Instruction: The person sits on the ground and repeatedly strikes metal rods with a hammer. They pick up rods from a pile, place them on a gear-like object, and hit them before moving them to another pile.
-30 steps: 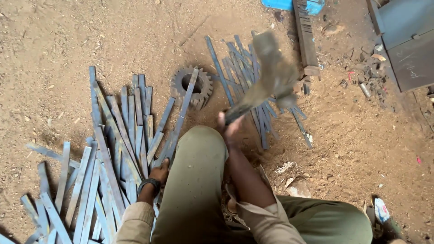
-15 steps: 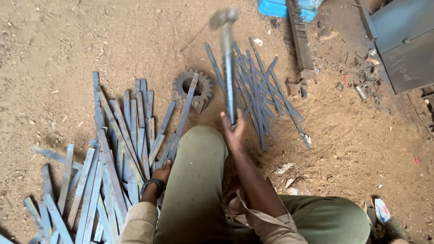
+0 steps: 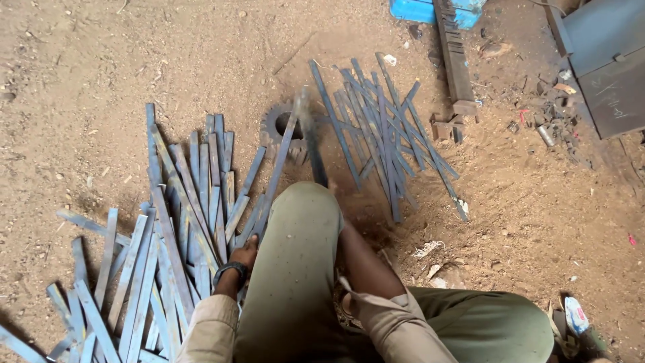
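Left hand [image 3: 245, 254] grasps a metal strip [image 3: 274, 176] at centre; right hand hidden behind knee, grip unclear; blurred hammer [image 3: 310, 141] over gear [image 3: 282, 126].

Bare dirt ground [image 3: 134, 54], reddish-brown, scattered with chips and scraps. Left: big heap of flat blue-grey metal strips [image 3: 168, 228]. Centre: rusty toothed gear wheel [image 3: 282, 128] lying flat. Right of it: smaller crisscrossed pile of strips [image 3: 383, 134]. Far right: grey metal box [image 3: 605, 60], debris beside it.
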